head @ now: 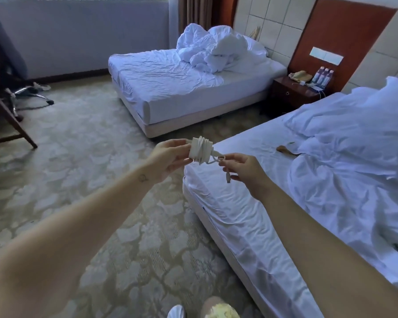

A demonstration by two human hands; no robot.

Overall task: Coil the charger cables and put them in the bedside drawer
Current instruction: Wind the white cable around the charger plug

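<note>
Coil (203, 152) nearly finished round charger brick (193, 149), gripped by left hand (170, 154); right hand (245, 168) pinches loose tail (216, 158), plug (228, 179) dangling. Bedside drawer (287, 94), 1 o'clock, well apart, looks closed; apparently second charger (305, 83) on top, uncoiled. Stowing still to do.

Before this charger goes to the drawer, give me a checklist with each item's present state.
1. Is the cable wound round the charger brick: ok, several turns.
2. Loose end secured: not ok; the connector dangles below the right hand, which pinches the cable.
3. Grip of the left hand on the brick: ok.
4. Is the bedside drawer open: not ok, it looks shut.
5. Other chargers gathered: not ok; a white plug lies on the nightstand.
</note>
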